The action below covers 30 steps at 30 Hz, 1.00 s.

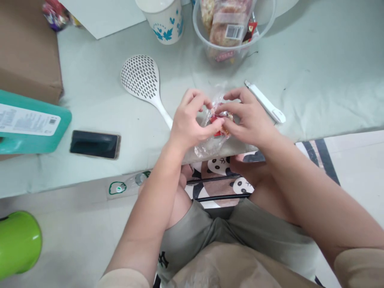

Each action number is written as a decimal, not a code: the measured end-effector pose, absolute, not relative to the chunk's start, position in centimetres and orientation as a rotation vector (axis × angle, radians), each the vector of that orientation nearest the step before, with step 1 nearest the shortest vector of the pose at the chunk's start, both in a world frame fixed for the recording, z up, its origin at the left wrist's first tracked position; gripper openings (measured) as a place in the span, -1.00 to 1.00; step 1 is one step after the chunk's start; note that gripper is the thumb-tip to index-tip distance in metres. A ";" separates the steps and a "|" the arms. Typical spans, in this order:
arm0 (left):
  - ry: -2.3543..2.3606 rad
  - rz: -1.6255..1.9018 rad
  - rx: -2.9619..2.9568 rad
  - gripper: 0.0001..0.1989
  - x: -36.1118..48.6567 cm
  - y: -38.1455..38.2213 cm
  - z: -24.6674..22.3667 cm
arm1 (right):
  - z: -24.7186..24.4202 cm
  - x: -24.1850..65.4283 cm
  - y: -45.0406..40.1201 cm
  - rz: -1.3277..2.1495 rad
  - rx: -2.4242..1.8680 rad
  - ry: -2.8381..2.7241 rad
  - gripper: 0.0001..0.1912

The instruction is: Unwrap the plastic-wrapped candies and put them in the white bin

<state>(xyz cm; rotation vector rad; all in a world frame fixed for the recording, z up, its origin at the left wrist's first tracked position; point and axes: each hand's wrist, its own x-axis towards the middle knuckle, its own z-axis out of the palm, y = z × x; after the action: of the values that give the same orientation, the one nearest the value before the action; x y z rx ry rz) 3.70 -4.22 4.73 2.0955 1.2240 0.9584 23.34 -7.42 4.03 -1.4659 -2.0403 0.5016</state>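
Observation:
A crinkled clear plastic bag (207, 149) with small red wrapped pieces (218, 131) in it lies near the table's front edge. From the left, my left hand (192, 120) has its fingers curled at the bag, with the thumb reaching across to the red pieces. On the other side, my right hand (247, 118) bends its fingers and thumb over the bag's middle, touching the plastic and the pieces. What exactly is pinched between the fingertips is partly hidden. Close to my right hand lies a white utility knife (265, 102).
A white slotted skimmer (141, 78) lies left of my hands, and a phone (95, 144) sits further left. Behind stand a paper cup (166, 24) and a clear plastic tub (207, 44) of packaged snacks. A teal jug (64, 120) and a cardboard box (27, 52) occupy the left side.

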 end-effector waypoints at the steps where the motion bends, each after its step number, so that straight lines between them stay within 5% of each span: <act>1: 1.214 0.937 2.109 -0.78 4.0 -4.3 4.6 | 3.9 23.3 -7.4 0.500 -1.455 -2.041 -0.65; 8: 1.220 1.042 2.170 -0.73 3.9 -3.5 3.4 | 3.4 23.1 -7.2 0.548 -1.509 -2.097 -0.38; 12: 1.306 0.962 2.104 -0.85 3.6 -3.0 3.3 | 3.2 23.2 -7.0 0.550 -1.576 -2.070 -0.34; 20: 1.428 1.107 1.979 -0.75 2.8 -2.0 2.2 | 2.6 23.5 -6.5 0.517 -1.548 -2.043 -0.25; 30: 1.554 1.064 1.928 -0.63 2.0 -2.1 1.1 | 3.3 23.1 -7.0 0.460 -1.687 -1.866 -0.52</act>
<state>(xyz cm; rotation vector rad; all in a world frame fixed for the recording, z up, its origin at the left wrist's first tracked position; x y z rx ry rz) 1.97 -2.11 1.13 1.9278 1.5545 1.0639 23.13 -6.95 3.25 -1.6874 -1.8658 0.4603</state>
